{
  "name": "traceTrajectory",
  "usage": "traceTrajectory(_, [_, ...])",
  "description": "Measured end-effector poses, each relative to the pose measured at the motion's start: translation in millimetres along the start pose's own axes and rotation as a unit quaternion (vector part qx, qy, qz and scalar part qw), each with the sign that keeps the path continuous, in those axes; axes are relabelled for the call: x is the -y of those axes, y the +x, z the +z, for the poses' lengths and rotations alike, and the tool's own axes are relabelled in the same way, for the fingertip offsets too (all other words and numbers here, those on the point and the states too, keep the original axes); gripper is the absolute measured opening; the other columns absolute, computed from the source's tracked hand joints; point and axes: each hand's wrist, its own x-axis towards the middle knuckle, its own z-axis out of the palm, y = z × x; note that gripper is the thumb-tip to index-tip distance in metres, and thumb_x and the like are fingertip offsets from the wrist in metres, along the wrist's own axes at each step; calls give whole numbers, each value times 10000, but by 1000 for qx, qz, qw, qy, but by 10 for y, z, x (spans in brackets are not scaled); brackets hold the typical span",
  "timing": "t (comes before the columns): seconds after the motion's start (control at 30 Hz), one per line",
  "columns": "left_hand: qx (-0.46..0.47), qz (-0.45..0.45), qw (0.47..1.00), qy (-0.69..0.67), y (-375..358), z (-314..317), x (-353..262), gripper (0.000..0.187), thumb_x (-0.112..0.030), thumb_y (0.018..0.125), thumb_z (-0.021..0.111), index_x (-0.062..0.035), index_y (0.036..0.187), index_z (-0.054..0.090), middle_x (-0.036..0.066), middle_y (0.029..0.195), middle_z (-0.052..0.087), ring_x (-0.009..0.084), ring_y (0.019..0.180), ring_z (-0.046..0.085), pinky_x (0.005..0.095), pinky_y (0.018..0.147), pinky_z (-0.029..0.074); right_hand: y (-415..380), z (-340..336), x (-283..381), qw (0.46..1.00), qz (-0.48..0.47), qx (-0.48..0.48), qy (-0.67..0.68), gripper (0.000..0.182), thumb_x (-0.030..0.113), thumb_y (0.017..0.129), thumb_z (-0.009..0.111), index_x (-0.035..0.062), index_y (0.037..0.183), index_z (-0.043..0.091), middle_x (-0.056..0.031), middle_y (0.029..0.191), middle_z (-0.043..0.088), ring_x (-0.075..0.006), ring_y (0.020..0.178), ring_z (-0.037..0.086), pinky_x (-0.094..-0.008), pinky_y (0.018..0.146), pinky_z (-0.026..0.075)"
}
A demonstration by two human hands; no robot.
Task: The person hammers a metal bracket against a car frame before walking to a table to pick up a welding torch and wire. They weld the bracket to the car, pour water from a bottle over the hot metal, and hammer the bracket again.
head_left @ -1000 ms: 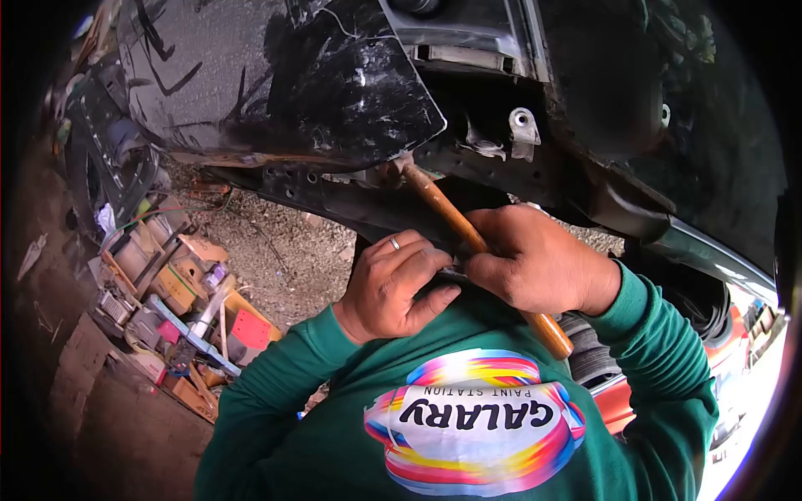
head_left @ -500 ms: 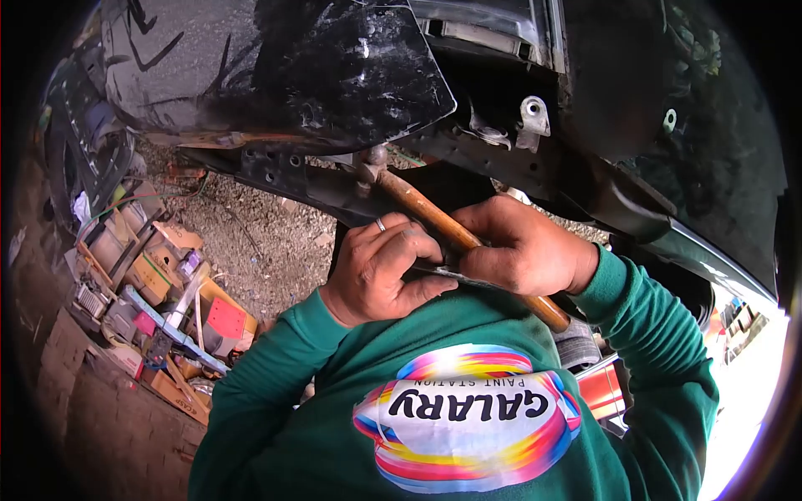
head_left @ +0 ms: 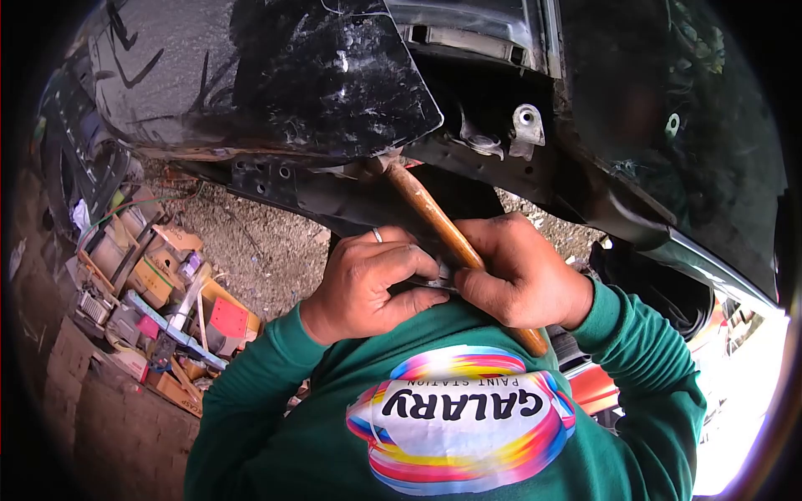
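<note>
In the head view, my right hand [head_left: 526, 275] is closed around the wooden handle of a hammer [head_left: 426, 209]. The handle slants from the lower right up to the metal head, which is partly hidden at the lower edge of a scuffed black car body panel [head_left: 334, 92]. My left hand [head_left: 368, 280], with a ring on one finger, has thumb and fingers pinched on a thin dark metal piece [head_left: 441, 284]. That piece reaches to my right thumb; its shape is mostly hidden between the hands. Both hands are close together in front of my chest.
A black metal beam with holes [head_left: 284, 179] runs below the panel. A bracket [head_left: 526, 125] juts out to the right, beside a dark body panel [head_left: 702, 150]. Boxes and tools [head_left: 167, 284] lie in a heap at the left, by gravelly ground [head_left: 251, 242].
The hammer has shifted slightly, its head now more hidden by the panel edge. My left hand has moved a little left and down, and the hands are slightly farther apart.
</note>
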Motion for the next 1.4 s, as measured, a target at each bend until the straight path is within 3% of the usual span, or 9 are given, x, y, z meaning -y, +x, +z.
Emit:
traceTrajectory(0.3, [45, -4, 998, -38, -12, -75, 10, 256, -189, 803, 942, -90, 957, 763, 60, 908, 788, 273, 884, 731, 396, 805, 572, -109, 98, -65, 997, -39, -67, 29, 168, 94, 820, 680, -16, 947, 688, -167, 663, 625, -298, 573, 631, -426, 586, 497])
traceTrajectory(0.37, [38, 0, 998, -46, -22, -68, 22, 253, -186, 799, 945, -89, 943, 761, 60, 902, 787, 266, 874, 726, 395, 803, 569, -103, 17, -10, 1000, 1, 1, 8, 244, 46, 856, 661, -37, 1084, 692, -63, 796, 654, -129, 740, 597, -332, 680, 505])
traceTrajectory(0.47, [26, -1, 999, -46, -26, -55, 36, 240, -165, 774, 952, -92, 941, 797, 74, 857, 756, 274, 861, 741, 388, 777, 578, -28, 12, -1, 999, -3, -1, 53, 182, 103, 838, 678, -23, 968, 698, -152, 677, 640, -220, 595, 624, -397, 602, 502])
traceTrajectory(0.8, [39, -8, 998, -40, 94, -68, 0, 249, -145, 755, 956, -91, 900, 760, 62, 860, 764, 267, 848, 734, 393, 798, 573, 3, -93, -7, 996, 24, 40, 80, 227, 102, 880, 659, -38, 1047, 723, -127, 742, 680, -162, 675, 634, -375, 655, 524])
traceTrajectory(0.97, [91, -57, 994, -23, 205, -213, -132, 306, -129, 772, 921, -44, 996, 730, 93, 922, 750, 271, 874, 736, 382, 802, 582, -74, -219, 67, 986, 94, 49, 133, 345, 92, 933, 613, -41, 1245, 679, -92, 861, 706, -145, 791, 634, -366, 725, 531])
traceTrajectory(1.17, [136, -235, 942, -196, 196, -279, -179, 518, -231, 948, 733, 69, 1353, 611, 163, 1272, 674, 236, 1156, 694, 370, 987, 578, -407, -285, 201, 986, 94, -30, 135, 438, 36, 939, 585, -38, 1370, 611, -120, 961, 710, -139, 894, 636, -341, 829, 533])
traceTrajectory(1.3, [139, -224, 947, -181, 292, -266, -266, 653, -291, 987, 683, 81, 1498, 519, 192, 1390, 648, 265, 1230, 671, 387, 1030, 547, -456, -173, 175, 992, 43, -54, 101, 420, 7, 913, 567, -56, 1327, 605, -218, 1018, 692, -276, 938, 682, -408, 883, 542])
traceTrajectory(1.33, [139, -240, 942, -191, 313, -264, -285, 675, -315, 1011, 647, 86, 1531, 491, 201, 1423, 637, 276, 1244, 668, 391, 1040, 535, -439, -128, 184, 988, 62, -68, 123, 398, 6, 907, 570, -64, 1297, 605, -267, 1053, 680, -379, 985, 693, -454, 912, 538])
traceTrajectory(1.4, [90, -225, 951, -191, 356, -137, -341, 518, -305, 1104, 542, 89, 1439, 566, 204, 1241, 684, 274, 1095, 687, 383, 932, 530, -424, -28, 156, 988, 39, -95, 119, 391, 5, 903, 573, -67, 1286, 606, -274, 1056, 679, -409, 999, 692, -467, 914, 536])
